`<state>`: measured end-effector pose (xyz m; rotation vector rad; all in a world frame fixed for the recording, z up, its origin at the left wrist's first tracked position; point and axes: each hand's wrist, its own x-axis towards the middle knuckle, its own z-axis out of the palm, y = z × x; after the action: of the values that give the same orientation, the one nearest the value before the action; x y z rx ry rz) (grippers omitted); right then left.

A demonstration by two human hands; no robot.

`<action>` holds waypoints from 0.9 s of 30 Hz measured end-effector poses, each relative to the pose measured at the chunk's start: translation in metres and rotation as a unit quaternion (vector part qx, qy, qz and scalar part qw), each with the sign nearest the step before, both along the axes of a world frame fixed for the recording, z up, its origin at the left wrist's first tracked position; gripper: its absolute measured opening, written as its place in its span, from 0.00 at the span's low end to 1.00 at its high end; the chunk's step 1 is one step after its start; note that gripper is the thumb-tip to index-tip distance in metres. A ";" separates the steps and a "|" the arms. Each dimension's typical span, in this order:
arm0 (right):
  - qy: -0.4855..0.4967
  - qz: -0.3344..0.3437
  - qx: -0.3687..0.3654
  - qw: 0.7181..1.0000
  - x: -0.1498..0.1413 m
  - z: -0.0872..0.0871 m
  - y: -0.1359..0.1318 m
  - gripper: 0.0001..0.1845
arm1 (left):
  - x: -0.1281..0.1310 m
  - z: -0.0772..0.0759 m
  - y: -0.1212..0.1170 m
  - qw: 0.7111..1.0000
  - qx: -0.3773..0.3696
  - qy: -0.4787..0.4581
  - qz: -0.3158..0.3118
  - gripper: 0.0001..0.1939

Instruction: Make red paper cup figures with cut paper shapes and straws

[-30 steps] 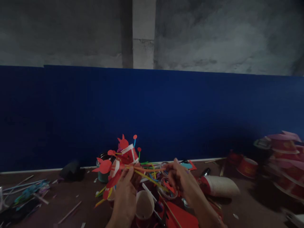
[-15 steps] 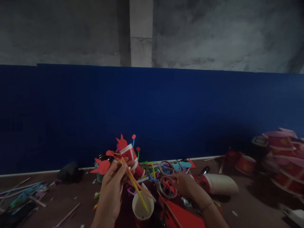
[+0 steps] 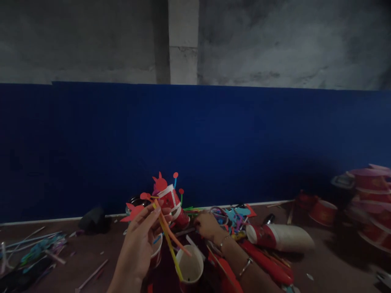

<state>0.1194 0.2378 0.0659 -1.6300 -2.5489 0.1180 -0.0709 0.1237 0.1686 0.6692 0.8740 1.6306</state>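
Observation:
My left hand (image 3: 137, 234) is closed in a pinch on a yellow strip (image 3: 171, 248) and an orange strip (image 3: 175, 236), both thin and straw-like. Their lower ends hang over the open mouth of a paper cup (image 3: 190, 269). My right hand (image 3: 207, 224) is reaching into the pile of coloured pieces behind that cup; its fingers are bent and anything in them is hidden. Just beyond my left hand stand red paper cups (image 3: 169, 197) decorated with a red eared cutout (image 3: 160, 184) and round-tipped stalks. Another white-rimmed cup (image 3: 156, 249) shows beside my left fingers.
At right lies a long pale cup stack (image 3: 290, 237), near a red pouch-like item (image 3: 269, 262). Farther right are a red cup (image 3: 323, 212) and stacked red cup shapes (image 3: 374, 195). Straws and scraps (image 3: 39, 252) litter the left. A blue panel (image 3: 195, 138) stands behind the table.
My right hand has moved left, from the rings to the pile near the decorated cups. The strips in my left hand have shifted toward the left side of the cup's mouth.

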 end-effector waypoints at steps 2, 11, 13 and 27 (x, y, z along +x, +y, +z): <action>-0.003 0.002 0.002 1.000 0.000 -0.004 0.000 0.15 | -0.001 0.002 0.000 1.000 -0.012 -0.004 0.010 0.15; -0.019 0.011 0.027 0.999 -0.004 -0.001 -0.004 0.18 | -0.003 0.003 0.000 1.000 -0.001 -0.009 -0.001 0.17; -0.028 0.016 0.027 0.999 -0.004 0.001 -0.003 0.16 | -0.003 0.004 -0.001 1.000 0.002 -0.012 0.001 0.17; 0.006 0.015 0.030 0.999 0.010 0.000 0.004 0.13 | -0.005 -0.003 0.001 1.000 0.017 -0.011 -0.004 0.15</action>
<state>0.1293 0.2419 0.0657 -1.5653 -2.5422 0.0539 -0.0755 0.1244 0.1652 0.6757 0.8281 1.6469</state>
